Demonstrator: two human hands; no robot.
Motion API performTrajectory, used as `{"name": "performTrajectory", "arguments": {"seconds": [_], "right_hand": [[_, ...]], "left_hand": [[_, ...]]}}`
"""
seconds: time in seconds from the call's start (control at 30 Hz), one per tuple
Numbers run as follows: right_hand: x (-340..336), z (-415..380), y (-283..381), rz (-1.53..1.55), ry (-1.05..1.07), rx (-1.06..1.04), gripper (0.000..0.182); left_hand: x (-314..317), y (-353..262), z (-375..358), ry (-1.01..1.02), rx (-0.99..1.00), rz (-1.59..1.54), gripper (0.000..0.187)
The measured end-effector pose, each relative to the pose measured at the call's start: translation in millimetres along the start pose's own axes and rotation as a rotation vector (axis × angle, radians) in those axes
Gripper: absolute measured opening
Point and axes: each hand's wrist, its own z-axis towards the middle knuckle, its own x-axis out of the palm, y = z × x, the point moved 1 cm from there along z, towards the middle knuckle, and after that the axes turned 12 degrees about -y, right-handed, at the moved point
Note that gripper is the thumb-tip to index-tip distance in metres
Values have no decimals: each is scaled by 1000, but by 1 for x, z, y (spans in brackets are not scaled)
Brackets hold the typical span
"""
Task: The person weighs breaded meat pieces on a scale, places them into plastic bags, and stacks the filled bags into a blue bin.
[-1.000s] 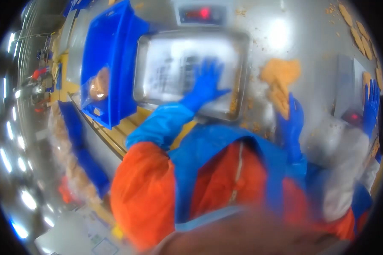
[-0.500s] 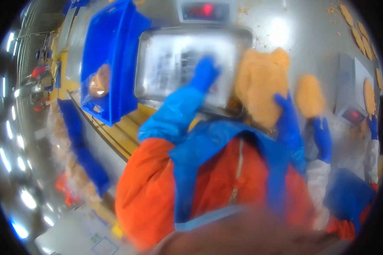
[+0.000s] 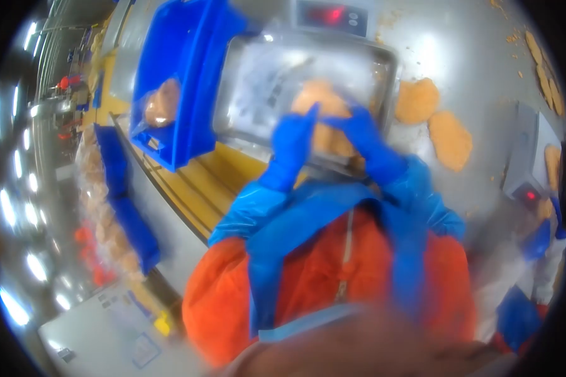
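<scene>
Both hands wear blue gloves. Over the metal tray (image 3: 393,81), my left hand (image 3: 294,141) grips the left edge of a breaded piece (image 3: 324,97), with its fingers closed on it. My right hand (image 3: 365,135) holds the right side of the same orange piece. The piece lies above a printed clear bag (image 3: 251,75) in the tray; its lower part is blurred. Right of the tray, two more breaded pieces (image 3: 417,100) rest on the metal table (image 3: 478,75).
A blue crate (image 3: 198,94) with a bagged piece (image 3: 161,105) stands left of the tray. Behind the tray is a scale display (image 3: 332,15). Another scale (image 3: 523,169) and a co-worker's gloved hand (image 3: 538,239) are at the right. Crumbs lie on the table.
My right hand has moved left from the table to over the tray with a breaded piece. My left hand has closed on that piece. The co-worker's nearer hand has drawn back.
</scene>
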Motion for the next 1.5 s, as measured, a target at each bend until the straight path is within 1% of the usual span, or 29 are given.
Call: {"name": "performTrajectory", "arguments": {"seconds": [0.03,0.1,0.2,0.3,0.37,0.43,0.47,0.5,0.53,0.57,0.6,0.63,0.7,0.83,0.9,0.93,0.97,1.0,1.03,1.1,1.13,1.2,1.23,1.3,1.37,1.4,1.43,1.47,1.5], "right_hand": [[8,-1,19,-3,12,8,53],[21,0,50,651,-55,355,54],[40,24,5,839,-55,306,58],[16,-5,-5,708,104,354,60],[-25,-28,-11,475,355,360,62],[-85,-47,0,215,482,285,64],[-115,-47,1,140,348,243,65],[-148,-46,1,58,67,139,66],[-184,-46,3,-138,-238,-68,67],[-229,-51,12,-1027,-453,-373,83],[-254,-62,14,-1531,-491,-181,97],[-285,-70,-18,-1673,-388,-11,104],[-314,-82,-38,-1442,-426,-387,98],[-327,-96,-30,-1316,-416,-372,76],[-317,-100,-12,-1000,-631,-578,52],[-307,-104,-6,-833,-804,-476,39],[-291,-104,6,-822,-807,-484,39],[-274,-105,19,-668,-903,-365,36],[-259,-103,30,-514,-985,-249,33],[-232,-92,46,-381,-1042,-310,40],[-225,-81,55,129,-906,-293,47],[-207,-48,43,870,-580,-26,51],[-184,-41,42,878,-599,49,50],[-160,-51,50,905,-645,192,49],[-179,-68,36,991,-600,278,49],[-196,-79,23,1014,-389,235,53],[-199,-94,29,1006,-343,260,54],[-192,-109,45,945,-422,310,54],[-189,-120,56,835,-490,419,53]], "left_hand": [[-8,-20,1,58,196,174,32],[-21,-55,1,124,152,20,36],[-29,-90,-13,204,197,-202,37],[-44,-94,-11,363,-38,-631,32],[-67,-94,13,617,-531,-817,33],[-57,-99,33,765,-771,-897,34],[-45,-99,46,758,-189,-561,41],[-29,-103,56,692,376,-213,48],[4,-113,62,558,606,-182,54],[49,-126,67,411,837,-150,60],[105,-123,70,375,856,-143,71],[150,-124,71,388,835,-85,78],[217,-133,72,464,753,82,87],[228,-168,77,621,607,384,80],[234,-146,95,343,505,-308,66],[207,-155,108,412,197,-555,60],[180,-165,120,467,-123,-790,54],[174,-159,126,430,-243,-934,50],[163,-161,125,417,-242,-927,50],[129,-175,116,419,-139,-1084,50],[123,-178,111,435,-68,-1053,50],[102,-198,94,489,-59,-1069,50],[93,-201,86,562,-33,-1091,51],[82,-174,67,451,-47,-1159,51],[57,-142,23,-28,330,-519,47],[53,-130,-7,-33,437,-142,47],[73,-90,-37,-36,423,63,47],[92,-50,-67,-30,415,270,46],[101,-22,-73,-29,358,285,46]]}}
